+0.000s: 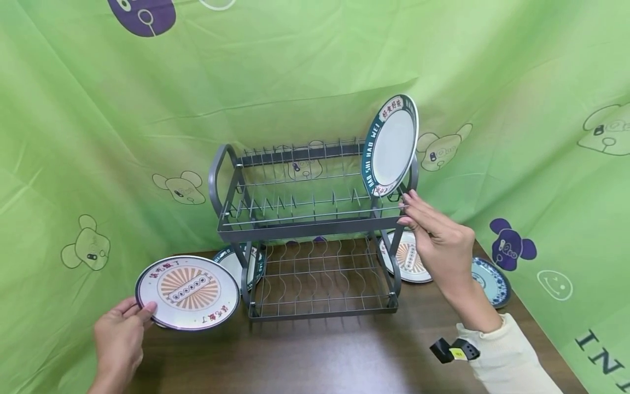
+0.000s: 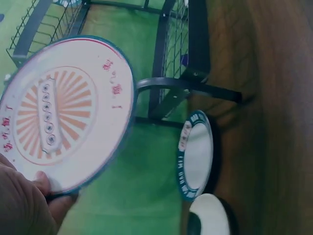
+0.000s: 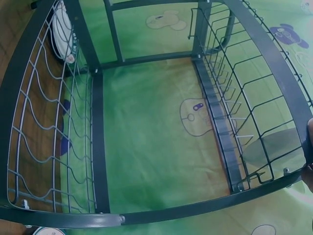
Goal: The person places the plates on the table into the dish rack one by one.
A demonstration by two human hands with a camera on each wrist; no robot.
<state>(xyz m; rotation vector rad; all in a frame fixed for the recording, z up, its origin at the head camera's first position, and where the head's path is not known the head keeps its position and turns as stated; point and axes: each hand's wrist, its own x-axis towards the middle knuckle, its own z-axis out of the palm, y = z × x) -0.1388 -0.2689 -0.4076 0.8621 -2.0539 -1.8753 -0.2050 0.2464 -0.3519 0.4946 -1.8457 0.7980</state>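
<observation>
My left hand (image 1: 120, 336) pinches the edge of a white plate (image 1: 188, 293) with an orange sunburst print and a dark rim, thumb on its face. It holds this plate up at the left of a grey two-tier dish rack (image 1: 310, 230). My right hand (image 1: 440, 241) grips the rack's upper frame at the front right corner. In the right wrist view, its fingertips (image 3: 310, 171) show at the right edge, around the bar. Right above that hand, a green-rimmed plate (image 1: 392, 145) stands upright in the upper tier's right end.
Behind the rack's left leg lies another green-rimmed plate (image 1: 241, 265), with a partly visible white dish (image 2: 212, 215) near it. To the right are a sunburst plate (image 1: 410, 260) and a blue-patterned plate (image 1: 492, 282) on the brown table (image 1: 315, 355). A green cloth (image 1: 295, 65) hangs behind.
</observation>
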